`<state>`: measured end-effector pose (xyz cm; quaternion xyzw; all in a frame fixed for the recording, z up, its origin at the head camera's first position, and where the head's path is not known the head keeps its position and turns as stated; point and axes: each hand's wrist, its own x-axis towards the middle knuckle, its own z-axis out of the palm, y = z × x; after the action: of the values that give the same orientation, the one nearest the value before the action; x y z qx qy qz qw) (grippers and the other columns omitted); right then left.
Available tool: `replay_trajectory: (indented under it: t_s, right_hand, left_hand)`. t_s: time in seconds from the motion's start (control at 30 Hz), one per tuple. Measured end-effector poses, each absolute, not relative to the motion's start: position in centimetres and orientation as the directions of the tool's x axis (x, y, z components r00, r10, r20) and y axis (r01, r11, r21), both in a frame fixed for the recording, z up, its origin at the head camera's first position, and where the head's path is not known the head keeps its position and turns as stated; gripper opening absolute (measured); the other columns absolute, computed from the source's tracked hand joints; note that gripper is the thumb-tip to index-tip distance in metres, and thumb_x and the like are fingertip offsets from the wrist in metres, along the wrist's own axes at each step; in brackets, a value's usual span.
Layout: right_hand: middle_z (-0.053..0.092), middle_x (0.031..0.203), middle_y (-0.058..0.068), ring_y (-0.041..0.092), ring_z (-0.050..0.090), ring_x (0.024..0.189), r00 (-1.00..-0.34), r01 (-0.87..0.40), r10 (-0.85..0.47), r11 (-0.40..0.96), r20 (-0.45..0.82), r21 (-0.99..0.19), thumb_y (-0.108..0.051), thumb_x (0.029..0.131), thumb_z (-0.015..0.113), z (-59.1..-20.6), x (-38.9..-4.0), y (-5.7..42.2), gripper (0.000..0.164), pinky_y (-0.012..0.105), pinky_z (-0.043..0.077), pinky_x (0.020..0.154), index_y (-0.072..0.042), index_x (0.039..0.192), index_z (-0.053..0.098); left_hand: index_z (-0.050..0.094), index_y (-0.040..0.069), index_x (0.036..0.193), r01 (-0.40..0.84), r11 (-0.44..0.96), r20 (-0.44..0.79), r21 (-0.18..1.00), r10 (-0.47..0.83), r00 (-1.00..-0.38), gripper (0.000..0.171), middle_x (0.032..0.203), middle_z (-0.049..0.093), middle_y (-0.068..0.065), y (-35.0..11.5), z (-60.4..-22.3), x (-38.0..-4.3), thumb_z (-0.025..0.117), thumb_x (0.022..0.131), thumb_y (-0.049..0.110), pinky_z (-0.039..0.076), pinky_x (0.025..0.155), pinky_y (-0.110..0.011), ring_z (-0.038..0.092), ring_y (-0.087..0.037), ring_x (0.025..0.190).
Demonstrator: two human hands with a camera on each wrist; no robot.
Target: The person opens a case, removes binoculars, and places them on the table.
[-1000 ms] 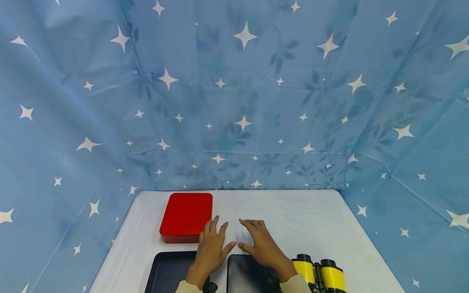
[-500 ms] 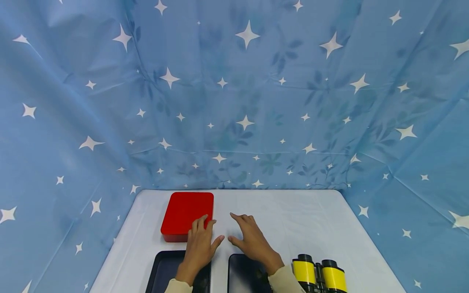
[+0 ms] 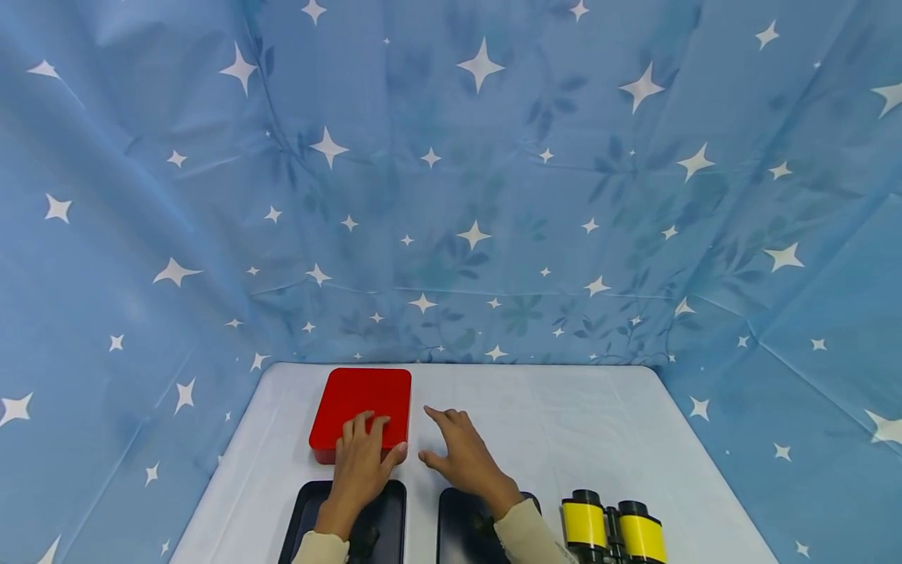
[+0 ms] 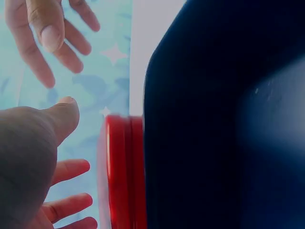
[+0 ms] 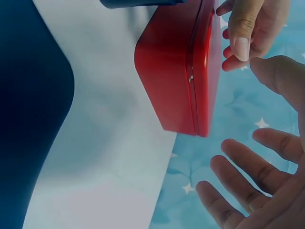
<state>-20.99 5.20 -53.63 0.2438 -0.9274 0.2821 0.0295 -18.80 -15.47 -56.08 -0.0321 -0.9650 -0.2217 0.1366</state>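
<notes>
A red lidded box [image 3: 361, 395] lies at the back left of the table. My left hand [image 3: 358, 468], fingers spread and slightly bent, overlaps its front edge in the head view and holds nothing. To the right of the box hovers my right hand [image 3: 465, 462], thumb apart from the fingers, with nothing in it. In the right wrist view the box [image 5: 174, 71] shows its side and lid seam, with fingers of both hands apart from it. The left wrist view shows the red side [image 4: 125, 171] of the box behind a dark tray's edge.
Two dark trays stand at the front, a left tray [image 3: 389, 517] and a right tray [image 3: 454, 536], partly under my forearms. Yellow and black binoculars [image 3: 585, 523] stand at the front right. A blue starry curtain [image 3: 465, 196] surrounds the white table [image 3: 550, 415].
Both hands have moved left, the left one from beside the red box to over its front edge. The right hand has followed toward the box. The box, trays and binoculars stay put.
</notes>
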Motion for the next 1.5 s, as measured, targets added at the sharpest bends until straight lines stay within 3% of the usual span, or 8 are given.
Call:
replay_trajectory:
  t_s: [0.4, 0.87, 1.5]
  right_hand:
    - [0.058, 0.132, 0.003, 0.018, 0.055, 0.116, -0.898, -0.436, -0.393, 0.727, 0.199, -0.530, -0.038, 0.085, 0.078, -53.2, -22.1, 2.8, 0.077, 0.039, 0.054, 0.096, -0.019, 0.152, 0.042]
    - [0.055, 0.135, 0.002, 0.016, 0.052, 0.117, -0.917, -0.388, -0.373, 0.750, 0.142, -0.536, -0.045, 0.082, 0.079, -53.9, -23.7, 0.6, 0.083, 0.037, 0.055, 0.094, -0.024, 0.152, 0.041]
    - [0.055, 0.131, 0.007, 0.019, 0.054, 0.116, -0.941, -0.308, -0.331, 0.734, 0.078, -0.605, -0.045, 0.080, 0.080, -54.5, -26.0, -1.5, 0.084, 0.041, 0.056, 0.092, -0.020, 0.151, 0.042]
  left_hand:
    - [0.059, 0.006, 0.133, 0.083, 0.873, 0.307, 0.480, -0.079, -0.948, 0.064, 0.132, 0.051, -0.022, -18.8, -55.3, -19.6, 0.081, 0.081, 0.037, 0.043, 0.088, -0.056, 0.044, -0.038, 0.115]
    - [0.054, 0.006, 0.138, 0.027, 0.882, 0.232, 0.470, -0.094, -0.968, 0.067, 0.132, 0.048, -0.026, -22.0, -55.4, -20.6, 0.079, 0.083, 0.037, 0.042, 0.087, -0.054, 0.040, -0.039, 0.113]
    - [0.048, 0.006, 0.144, -0.007, 0.874, 0.150, 0.486, -0.091, -0.985, 0.075, 0.134, 0.043, -0.029, -25.2, -55.1, -22.1, 0.079, 0.083, 0.037, 0.042, 0.091, -0.061, 0.039, -0.044, 0.117]
